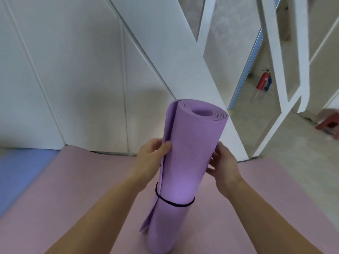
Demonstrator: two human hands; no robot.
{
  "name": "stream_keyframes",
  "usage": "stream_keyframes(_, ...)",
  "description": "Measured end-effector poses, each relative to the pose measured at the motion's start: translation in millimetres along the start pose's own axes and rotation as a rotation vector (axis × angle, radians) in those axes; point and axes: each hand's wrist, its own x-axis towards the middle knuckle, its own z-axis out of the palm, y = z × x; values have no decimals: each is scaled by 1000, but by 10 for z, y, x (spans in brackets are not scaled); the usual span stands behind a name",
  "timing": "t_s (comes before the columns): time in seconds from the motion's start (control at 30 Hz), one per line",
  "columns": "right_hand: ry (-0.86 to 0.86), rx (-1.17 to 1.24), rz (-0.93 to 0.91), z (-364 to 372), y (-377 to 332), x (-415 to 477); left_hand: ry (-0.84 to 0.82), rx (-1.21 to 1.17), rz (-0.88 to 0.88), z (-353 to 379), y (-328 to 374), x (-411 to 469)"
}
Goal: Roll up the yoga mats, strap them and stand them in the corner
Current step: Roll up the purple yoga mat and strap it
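Observation:
A rolled purple yoga mat (190, 153) stands upright in front of me, its spiral end at the top. A thin black strap (174, 203) circles its lower part, and the loose outer flap sticks out at the bottom left. My left hand (153, 154) grips the mat's left side, thumb on the outer edge. My right hand (222, 164) holds the right side with its fingers curled against the roll. The mat rests over a flat pink mat (82, 189) on the floor.
A blue mat (23, 173) lies flat at the left. White panelled walls (77, 79) rise just behind the mats. To the right a white-framed opening shows bare floor, a red fire extinguisher (263, 80) and a red stool (328, 123).

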Motion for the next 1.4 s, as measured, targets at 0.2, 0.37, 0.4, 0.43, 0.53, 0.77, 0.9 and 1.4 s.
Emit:
stream_keyframes(0.2,-185,-664,-608,241,-1056,-136,174,508,187,27,68,-52)
stream_keyframes(0.37,-391,-1490,-501,642,-1268,-169,213,448,154,45,49,-184)
stream_keyframes(0.4,-400,-1510,-481,684,-1273,-168,249,412,152,48,74,-226)
stream_keyframes(0.43,-398,-1518,-474,716,-1269,-163,281,377,144,45,80,-255)
stream_keyframes(0.53,-397,-1525,-473,800,-1256,-176,289,351,121,-14,39,-298)
stream_keyframes(0.77,-416,-1166,-547,933,-1249,-235,137,-115,14,-207,899,-185)
stream_keyframes(0.9,-155,-1359,-278,790,-1357,-145,-61,362,-202,-245,1294,9)
stream_keyframes(1.4,-529,-1100,-189,1744,-2980,-610,75,404,-638,-1097,3253,-341)
